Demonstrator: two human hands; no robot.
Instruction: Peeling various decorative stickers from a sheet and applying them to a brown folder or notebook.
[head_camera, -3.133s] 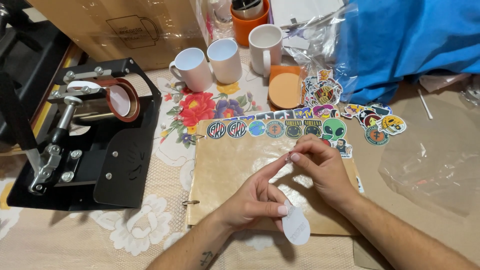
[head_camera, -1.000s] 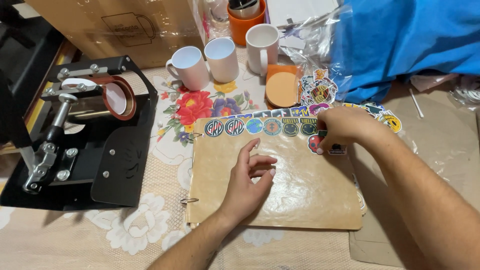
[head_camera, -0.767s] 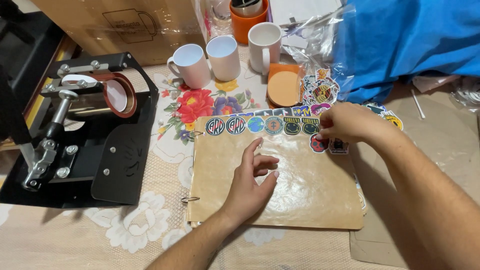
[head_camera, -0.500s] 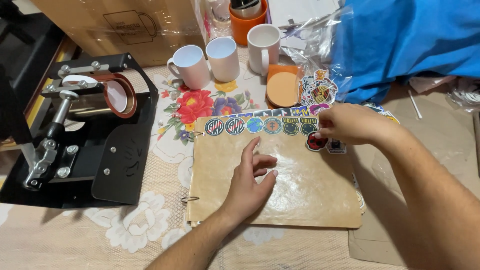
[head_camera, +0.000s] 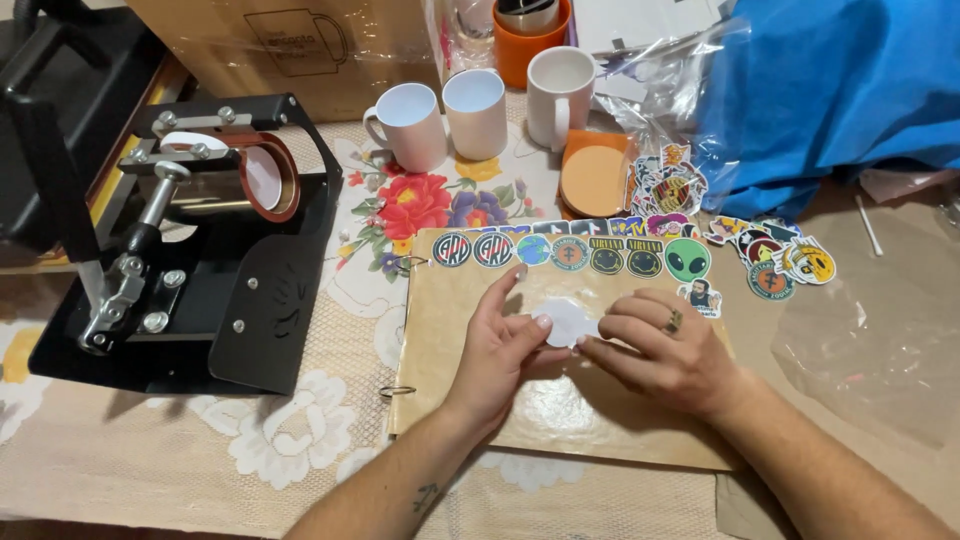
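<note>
Surface: a table under a lace cloth (head_camera: 200, 460) with a floral print, crowded toward the far edge.

Hands: both meet at centre frame over a tan board (head_camera: 560, 400) bound with rings. The left hand (head_camera: 500, 345) lies half open, fingers extended, thumb and forefinger tips on the left edge of a small white sticker (head_camera: 567, 322). The right hand (head_camera: 665, 350), wearing a ring, is loosely curled, its fingertips on the sticker's right edge. Neither hand is clenched; the sticker is pinched lightly between the two, white side up, just above the board or touching it; which cannot be told.

At 12 o'clock from the hands, a row of stickers (head_camera: 565, 250) runs along the board's top edge. At 2 o'clock, loose stickers (head_camera: 775, 260) lie off the board, with a blue bag (head_camera: 840, 90) beyond. At 12 o'clock farther out, an orange coaster (head_camera: 592, 180) and three white mugs (head_camera: 475, 110). At 10 o'clock, a black mug press (head_camera: 190, 230).

Judgement on handling: the piece is thin and will curl. Peeling is best done slowly from one corner, fingertips kept off the adhesive, the piece held low over the board.
</note>
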